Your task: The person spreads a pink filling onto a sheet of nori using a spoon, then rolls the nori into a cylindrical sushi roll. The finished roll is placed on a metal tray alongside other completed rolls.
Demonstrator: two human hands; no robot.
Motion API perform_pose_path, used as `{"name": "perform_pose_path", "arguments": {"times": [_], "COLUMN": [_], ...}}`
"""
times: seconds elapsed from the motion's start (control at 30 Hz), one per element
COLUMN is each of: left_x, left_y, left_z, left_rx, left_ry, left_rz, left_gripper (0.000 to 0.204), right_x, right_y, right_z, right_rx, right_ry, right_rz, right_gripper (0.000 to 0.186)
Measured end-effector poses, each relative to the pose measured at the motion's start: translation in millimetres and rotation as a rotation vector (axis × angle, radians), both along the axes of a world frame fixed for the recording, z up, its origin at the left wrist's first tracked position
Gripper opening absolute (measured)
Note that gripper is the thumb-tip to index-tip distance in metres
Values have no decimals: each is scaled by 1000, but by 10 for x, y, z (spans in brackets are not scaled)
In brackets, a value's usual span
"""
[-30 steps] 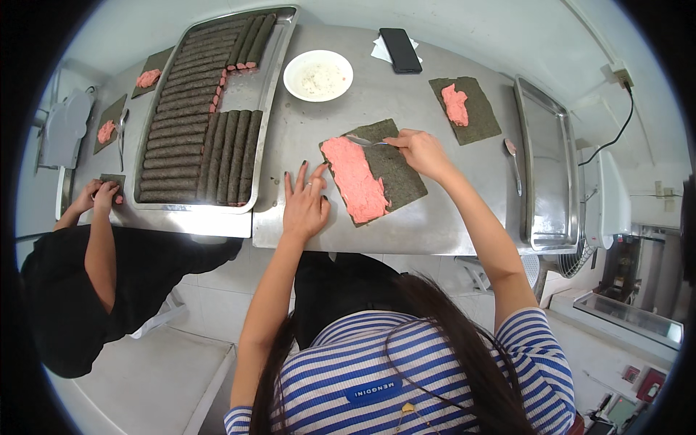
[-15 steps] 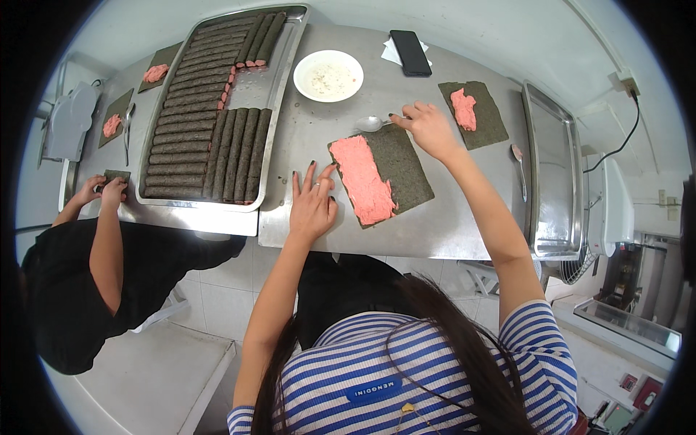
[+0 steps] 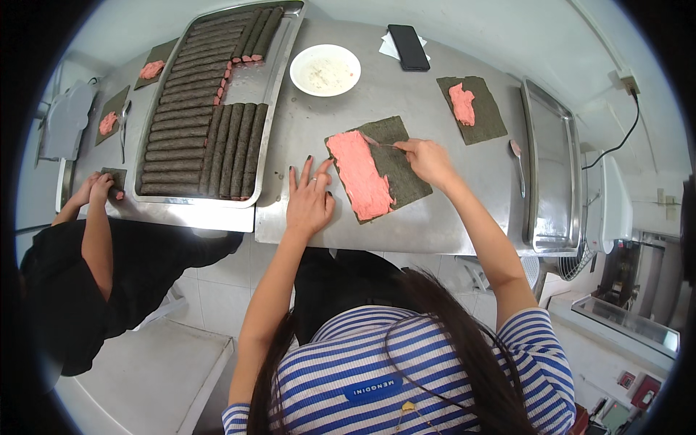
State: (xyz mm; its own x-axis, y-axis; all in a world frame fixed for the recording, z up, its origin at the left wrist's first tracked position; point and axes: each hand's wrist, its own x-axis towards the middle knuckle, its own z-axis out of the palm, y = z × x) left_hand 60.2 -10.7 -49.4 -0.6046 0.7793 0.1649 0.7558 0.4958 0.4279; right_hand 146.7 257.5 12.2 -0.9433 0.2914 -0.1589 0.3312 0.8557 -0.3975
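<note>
It's bright in here, a cool, even white light that leaves only soft, faint shadows on the steel worktop (image 3: pixel 304 119). Glare whitens the worktop's front edge at the left, and small glints dot the bare metal of the filled tray (image 3: pixel 251 81). The pink spread (image 3: pixel 359 176) looks crisp, while the black clothing (image 3: pixel 145 257) swallows detail. Towards the rim the right-hand tray (image 3: pixel 549 181) bows, black corners fringed with blue close in, and the lower-right clutter (image 3: pixel 647 391) is too small to make out.
</note>
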Motion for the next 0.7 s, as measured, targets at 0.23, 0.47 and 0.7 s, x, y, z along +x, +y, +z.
{"name": "perform_pose_path", "arguments": {"times": [0.23,0.47,0.7], "left_x": [1,5,19], "left_y": [-22,18,32], "left_z": [-42,-25,-27], "left_rx": [-8,-12,-23], "left_ry": [12,29,44], "left_rz": [3,-13,0], "left_gripper": [26,27,42], "right_x": [490,406,696], "right_y": [-40,-242,-502], "right_z": [164,132,118], "right_rx": [-92,166,235], "right_ry": [-5,107,77], "right_rz": [32,128,233], "right_gripper": [33,36,30]}}
